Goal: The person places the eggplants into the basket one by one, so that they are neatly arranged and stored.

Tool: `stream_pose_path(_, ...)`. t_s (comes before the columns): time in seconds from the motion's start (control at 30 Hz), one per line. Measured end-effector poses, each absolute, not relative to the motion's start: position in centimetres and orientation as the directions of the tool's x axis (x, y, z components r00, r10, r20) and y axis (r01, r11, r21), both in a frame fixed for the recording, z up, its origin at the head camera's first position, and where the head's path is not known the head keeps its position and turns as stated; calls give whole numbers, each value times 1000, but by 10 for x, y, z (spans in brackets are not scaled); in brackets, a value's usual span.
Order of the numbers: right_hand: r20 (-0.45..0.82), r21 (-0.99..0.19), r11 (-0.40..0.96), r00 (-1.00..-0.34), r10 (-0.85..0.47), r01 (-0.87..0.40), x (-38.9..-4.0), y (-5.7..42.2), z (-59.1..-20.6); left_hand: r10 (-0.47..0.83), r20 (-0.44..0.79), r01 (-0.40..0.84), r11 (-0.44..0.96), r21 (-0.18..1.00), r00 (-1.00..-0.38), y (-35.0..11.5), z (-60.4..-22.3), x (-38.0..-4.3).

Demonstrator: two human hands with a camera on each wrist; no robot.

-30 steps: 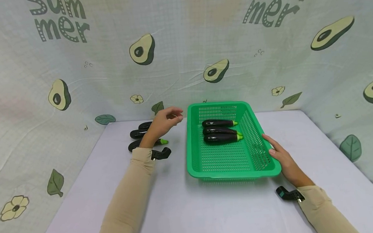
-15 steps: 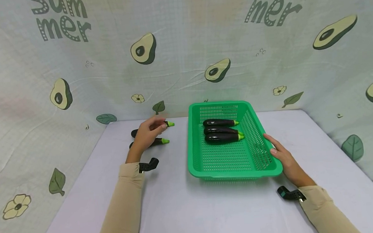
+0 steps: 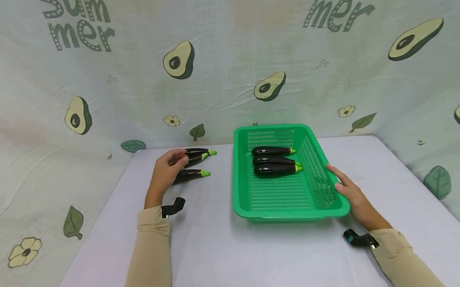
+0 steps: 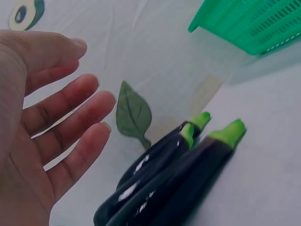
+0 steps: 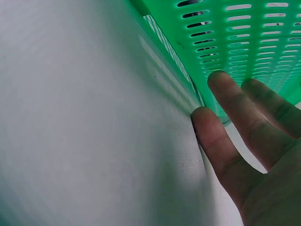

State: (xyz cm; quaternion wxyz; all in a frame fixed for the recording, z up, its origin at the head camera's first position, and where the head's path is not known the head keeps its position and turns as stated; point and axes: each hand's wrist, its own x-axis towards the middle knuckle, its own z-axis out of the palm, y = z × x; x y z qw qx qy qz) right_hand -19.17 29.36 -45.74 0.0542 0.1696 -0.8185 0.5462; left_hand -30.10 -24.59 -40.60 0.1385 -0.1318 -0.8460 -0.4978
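Observation:
My left hand is over the eggplants on the left of the table, its fingers slightly bent and nothing held in the left wrist view. Beneath and beside it lie a front eggplant, a middle eggplant and a back eggplant, green stems pointing right; the hand hides their left ends. My right hand holds the right side of a green plastic basket, thumb on the rim and fingers along the outer wall. Three more eggplants lie side by side inside the basket.
A white cloth covers the table. Behind it hangs a printed curtain with avocados, leaves and lettering, meeting the table's back edge. A black wrist camera is strapped to the left wrist, another camera to the right.
My left hand has moved left and down from beside the basket, passing over the eggplants to their left ends. More of the stem ends shows now. My right hand stays at the basket.

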Motion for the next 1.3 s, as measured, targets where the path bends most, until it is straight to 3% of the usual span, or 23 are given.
stream_pose_path(0.33, 268, -878, 343, -937, -224, -333, -193, 295, -459, -70, 369, 285, 512, 811, -927, -279, -422, -299)
stream_pose_path(0.53, 264, -878, 349, -940, -217, -327, -194, 295, -459, -122, 303, 219, 454, 864, -945, -294, -436, -301)
stream_pose_path(0.9, 260, -878, 353, -941, -215, -323, -192, 294, -456, -80, 126, 77, 453, 888, -989, -305, -454, -303)
stream_pose_path(1.3, 262, -879, 348, -939, -223, -327, -192, 294, -457, -36, 132, 95, 513, 853, -991, -309, -465, -301)
